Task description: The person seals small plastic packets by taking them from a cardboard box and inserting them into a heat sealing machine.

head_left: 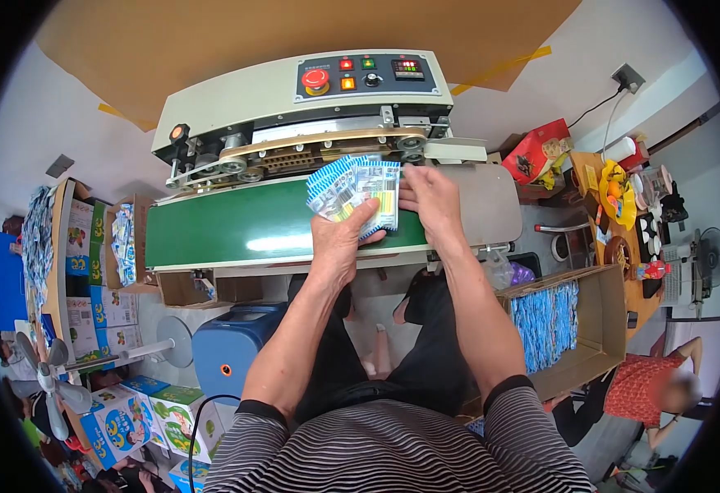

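Note:
My left hand (342, 240) is closed round a fan of several small printed packets (348, 186) with blue-and-white striped ends, its thumb lying across their front. At the right edge of the front packet, my right hand (431, 201) has its fingers bent and their tips on that edge; the exact grip is partly hidden. Both hands are above the green conveyor belt (228, 226) of a band sealing machine (236, 103). Just behind the packets runs the machine's sealing band (319, 141). Its panel carries a red stop button (315, 79) and lit displays.
A cardboard box (598, 320) full of blue packets (545, 324) stands at my right. Another box of packets (124, 244) is at the left, near a fan (48, 370) and a blue bin (236, 349). A person in red (643, 386) is at the lower right.

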Demonstrator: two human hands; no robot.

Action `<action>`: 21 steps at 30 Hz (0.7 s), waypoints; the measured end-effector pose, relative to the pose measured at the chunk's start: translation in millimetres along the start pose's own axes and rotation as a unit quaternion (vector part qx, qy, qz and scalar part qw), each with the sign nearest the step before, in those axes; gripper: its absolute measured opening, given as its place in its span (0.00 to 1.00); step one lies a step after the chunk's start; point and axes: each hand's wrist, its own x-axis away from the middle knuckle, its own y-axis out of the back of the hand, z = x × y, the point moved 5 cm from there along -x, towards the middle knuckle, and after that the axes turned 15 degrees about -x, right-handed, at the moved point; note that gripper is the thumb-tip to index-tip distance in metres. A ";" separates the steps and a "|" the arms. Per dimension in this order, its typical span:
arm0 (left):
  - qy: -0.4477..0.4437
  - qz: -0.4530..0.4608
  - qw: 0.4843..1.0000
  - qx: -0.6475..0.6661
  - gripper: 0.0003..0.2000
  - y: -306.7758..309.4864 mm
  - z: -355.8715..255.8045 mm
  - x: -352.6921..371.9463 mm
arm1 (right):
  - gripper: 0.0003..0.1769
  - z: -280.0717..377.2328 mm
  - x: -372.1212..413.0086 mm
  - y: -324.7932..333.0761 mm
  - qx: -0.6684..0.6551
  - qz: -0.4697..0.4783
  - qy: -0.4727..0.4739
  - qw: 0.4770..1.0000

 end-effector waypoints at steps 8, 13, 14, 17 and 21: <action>0.014 0.041 0.999 0.007 0.19 -16.2 8.8 -3.2 | 0.14 -3.9 31.0 5.8 -0.027 0.112 0.012 0.993; 0.033 0.059 0.998 -0.018 0.19 -12.9 3.9 -3.2 | 0.14 22.8 29.0 27.9 -0.077 0.015 0.047 0.996; 0.042 0.064 0.997 -0.025 0.19 -12.5 3.4 -3.5 | 0.14 29.0 25.5 34.7 -0.049 -0.006 0.053 0.997; 0.016 0.075 0.996 -0.034 0.19 -11.4 4.0 -7.6 | 0.13 41.1 14.9 49.6 0.005 -0.049 0.066 0.997; 0.000 0.084 0.995 -0.048 0.19 -9.7 5.6 -10.9 | 0.14 38.7 1.5 53.9 0.041 -0.040 0.065 0.996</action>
